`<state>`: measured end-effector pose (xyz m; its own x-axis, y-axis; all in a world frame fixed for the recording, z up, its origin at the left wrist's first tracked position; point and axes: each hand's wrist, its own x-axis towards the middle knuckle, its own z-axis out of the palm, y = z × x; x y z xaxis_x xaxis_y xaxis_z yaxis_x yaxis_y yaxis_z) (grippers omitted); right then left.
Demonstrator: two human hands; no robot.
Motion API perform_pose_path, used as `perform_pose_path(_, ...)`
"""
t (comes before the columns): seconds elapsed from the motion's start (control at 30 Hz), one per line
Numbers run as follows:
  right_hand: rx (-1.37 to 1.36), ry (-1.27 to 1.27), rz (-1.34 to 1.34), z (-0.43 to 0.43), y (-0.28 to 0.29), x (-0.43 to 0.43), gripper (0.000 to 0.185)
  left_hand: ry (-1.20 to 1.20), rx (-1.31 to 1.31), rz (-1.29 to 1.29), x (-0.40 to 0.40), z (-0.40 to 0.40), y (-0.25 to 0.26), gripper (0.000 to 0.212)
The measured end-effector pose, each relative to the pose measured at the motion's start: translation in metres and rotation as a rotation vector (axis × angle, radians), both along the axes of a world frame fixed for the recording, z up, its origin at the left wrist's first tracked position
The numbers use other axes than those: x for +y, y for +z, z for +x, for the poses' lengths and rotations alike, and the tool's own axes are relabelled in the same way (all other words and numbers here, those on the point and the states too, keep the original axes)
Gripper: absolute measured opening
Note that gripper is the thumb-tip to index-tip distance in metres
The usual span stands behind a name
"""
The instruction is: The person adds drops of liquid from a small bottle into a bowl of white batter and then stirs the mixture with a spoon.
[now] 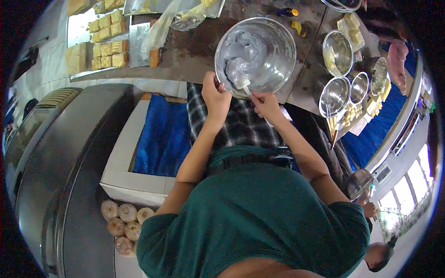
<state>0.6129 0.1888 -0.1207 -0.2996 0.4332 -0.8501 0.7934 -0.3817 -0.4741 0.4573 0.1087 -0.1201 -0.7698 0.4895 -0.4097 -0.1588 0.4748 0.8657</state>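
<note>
A large steel mixing bowl (pixel 278 62) tilts toward me over the edge of the dark worktop. Grey cream (pixel 253 48) is smeared across its bottom and up the wall. At the bowl's left near rim, my left hand (pixel 217 99) grips the edge with the thumb up. My right hand (pixel 267 106) closes around the handle of a spatula (pixel 245 87), just outside the near rim. The spatula's head lies inside the bowl, coated thickly in cream.
At the far left, a tray (pixel 78 31) bears rows of cut yellow cake pieces (pixel 111 52). Several steel bowls (pixel 334 95) and a whisk (pixel 328 107) stand right. Packaged round cakes (pixel 127 212) lie lower left, beside a large dark appliance (pixel 80 156). Another person (pixel 377 255) is lower right.
</note>
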Motion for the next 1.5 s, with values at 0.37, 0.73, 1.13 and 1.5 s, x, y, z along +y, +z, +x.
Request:
perform_pose_path(0.37,0.044,0.548,0.968,-0.015,0.027,0.064,0.027,0.021,-0.024,0.076,0.007,-0.014,-0.007,0.021)
perform_pose_path(0.73,-0.143,0.757,0.925,-0.012,0.032,0.099,0.019,-0.123,0.106,-0.095,0.011,-0.058,-0.012,0.023)
perform_pose_path(1.13,-0.133,0.613,0.804,-0.019,0.039,0.090,0.016,-0.148,0.077,-0.014,0.019,-0.060,-0.008,0.021)
perform_pose_path(1.5,-0.117,0.932,0.904,-0.013,0.039,0.085,0.026,-0.182,0.114,-0.015,0.031,-0.062,0.012,0.021)
